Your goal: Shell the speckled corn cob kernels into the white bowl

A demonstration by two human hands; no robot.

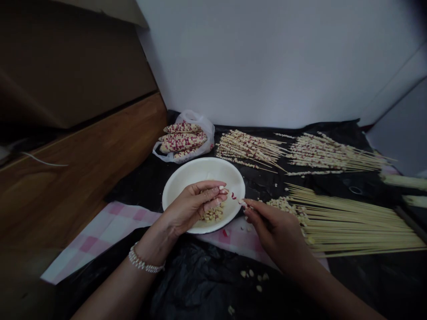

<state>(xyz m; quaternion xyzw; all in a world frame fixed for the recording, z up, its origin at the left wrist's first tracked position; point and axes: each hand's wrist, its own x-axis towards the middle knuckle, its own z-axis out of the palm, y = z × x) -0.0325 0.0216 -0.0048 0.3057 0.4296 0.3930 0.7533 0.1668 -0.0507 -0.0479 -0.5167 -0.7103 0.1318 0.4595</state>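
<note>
Over a white bowl (180, 178) with loose corn kernels (213, 213) in it, my left hand (202, 200) has its fingers pinched round a pale kernel. A beaded bracelet circles that wrist. Just right of the bowl's rim, my right hand (271, 222) pinches a thin skewer (233, 195) that carries pale and red kernels. The skewer reaches from the right fingers toward the left fingertips. Part of it is hidden by the fingers. Behind my right hand lies a heap of kernels (283, 204).
Speckled corn cobs (183, 143) sit in a plastic bag (208, 129) behind the bowl. Two piles of kernel-covered skewers (247, 149) lie at the back right. Bare skewers (360, 222) spread across the right. Loose kernels dot the black sheet (200, 275); a checked cloth (100, 235) shows left.
</note>
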